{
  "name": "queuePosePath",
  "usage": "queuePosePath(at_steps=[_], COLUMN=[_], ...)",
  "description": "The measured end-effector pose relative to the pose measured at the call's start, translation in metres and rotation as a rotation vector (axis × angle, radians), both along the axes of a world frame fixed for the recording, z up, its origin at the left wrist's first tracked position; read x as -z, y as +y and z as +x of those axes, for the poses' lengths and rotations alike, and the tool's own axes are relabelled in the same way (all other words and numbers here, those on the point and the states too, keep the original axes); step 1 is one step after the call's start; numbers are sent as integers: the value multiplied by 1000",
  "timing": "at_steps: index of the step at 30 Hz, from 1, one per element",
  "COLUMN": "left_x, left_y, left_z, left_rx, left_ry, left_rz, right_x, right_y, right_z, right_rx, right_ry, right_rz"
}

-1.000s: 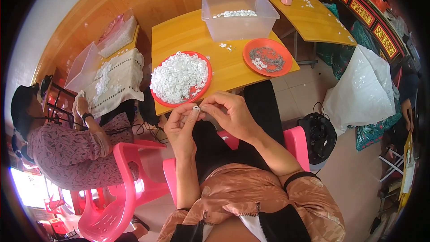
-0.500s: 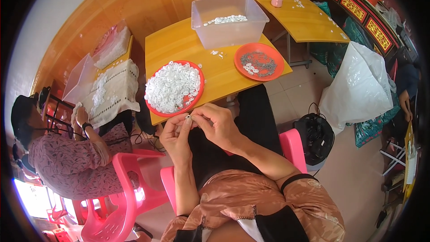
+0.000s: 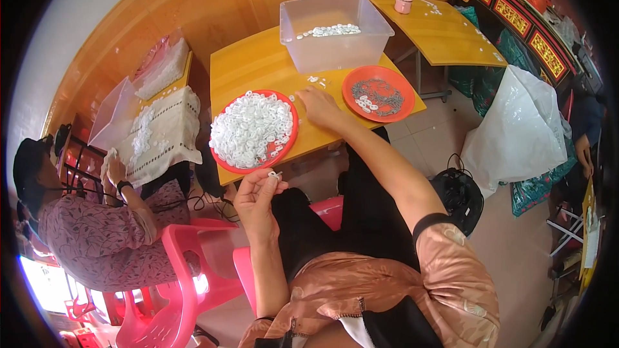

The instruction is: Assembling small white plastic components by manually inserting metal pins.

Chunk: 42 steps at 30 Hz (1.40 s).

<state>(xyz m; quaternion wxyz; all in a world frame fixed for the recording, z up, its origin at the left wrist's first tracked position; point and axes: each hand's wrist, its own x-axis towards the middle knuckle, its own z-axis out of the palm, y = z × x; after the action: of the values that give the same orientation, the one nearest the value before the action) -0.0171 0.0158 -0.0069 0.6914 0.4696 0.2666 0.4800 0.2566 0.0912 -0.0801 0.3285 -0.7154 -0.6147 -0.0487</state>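
My left hand (image 3: 256, 198) is raised before the near table edge. Its thumb and fingers pinch a small white plastic piece (image 3: 273, 174) with a thin metal bit sticking out. My right hand (image 3: 320, 108) reaches over the yellow table (image 3: 242, 64), fingers drawn together and pointing down; what they hold, if anything, is hidden. A loose white piece (image 3: 292, 98) lies just beside its fingertips. Left of that hand, a red plate (image 3: 294, 130) is heaped with white oval pieces (image 3: 251, 129). To its right, an orange-red plate (image 3: 356, 72) carries small grey metal parts (image 3: 387, 95) and several white pieces.
Behind stands a clear plastic bin (image 3: 335, 51) with white pieces inside. A second yellow table (image 3: 445, 42) bears a pink container (image 3: 403, 4). At left, a seated person (image 3: 106, 232) works beside a cloth-covered table (image 3: 174, 129). A white sack (image 3: 522, 129) and black bag (image 3: 458, 196) are at right.
My right hand has left my left hand and moved forward over the table between the two plates. My left hand stays near its place, still pinching the white piece.
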Motion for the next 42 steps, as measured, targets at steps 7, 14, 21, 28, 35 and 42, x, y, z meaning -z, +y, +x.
queuePosePath(at_steps=[7, 14, 21, 28, 35, 42], left_x=[1, 0, 2, 3, 6, 9], left_y=[5, 4, -1, 1, 6, 2], left_z=[-4, -1, 3, 1, 0, 6], left_rx=[-23, -9, 54, 52, 69, 104], left_ry=[10, 2, 17, -2, -67, -111], left_rz=[-29, -26, 2, -48, -126, -209], right_x=[13, 9, 6, 15, 16, -13], right_y=[2, -73, -114, -118, -121, -127], right_z=[11, -3, -13, -14, -14, -40], right_rx=[-14, -57, -163, -243, -205, -169], right_ry=[-210, -181, -264, -295, -172, 777], right_rz=[-147, -76, 36, 155, 174, -97])
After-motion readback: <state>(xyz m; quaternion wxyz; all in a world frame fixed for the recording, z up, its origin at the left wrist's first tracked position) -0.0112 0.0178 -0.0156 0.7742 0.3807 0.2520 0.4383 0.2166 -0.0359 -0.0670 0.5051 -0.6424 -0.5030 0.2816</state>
